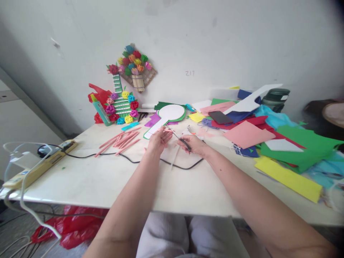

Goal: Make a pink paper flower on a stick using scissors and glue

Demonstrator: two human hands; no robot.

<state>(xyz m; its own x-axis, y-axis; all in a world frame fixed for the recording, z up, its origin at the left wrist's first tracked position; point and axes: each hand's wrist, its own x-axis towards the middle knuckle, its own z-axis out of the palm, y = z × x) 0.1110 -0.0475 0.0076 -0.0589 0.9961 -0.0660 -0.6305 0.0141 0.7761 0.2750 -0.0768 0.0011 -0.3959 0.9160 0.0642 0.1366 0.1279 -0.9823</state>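
Observation:
My right hand (197, 145) is closed around the black handles of a pair of scissors (174, 134). The blades point up and left, toward my left hand (158, 141). That hand is turned partly palm up, its fingers pinched at what looks like a small pink strip (170, 130) by the blades; its exact shape is too blurred to tell. Just behind lies a white paper cutout with a round head and a long handle (172, 112), edged in green. Several pink rolled paper sticks (126, 141) lie left of my left hand.
A black cable (131, 160) crosses the table beneath my wrists. A yellow power strip (40, 165) lies at left. A flower-decorated guitar craft (121, 102) and a glue bottle (101, 111) stand behind. Coloured sheets (248, 134), a phone (220, 117) and a dark green container (275, 99) fill the right.

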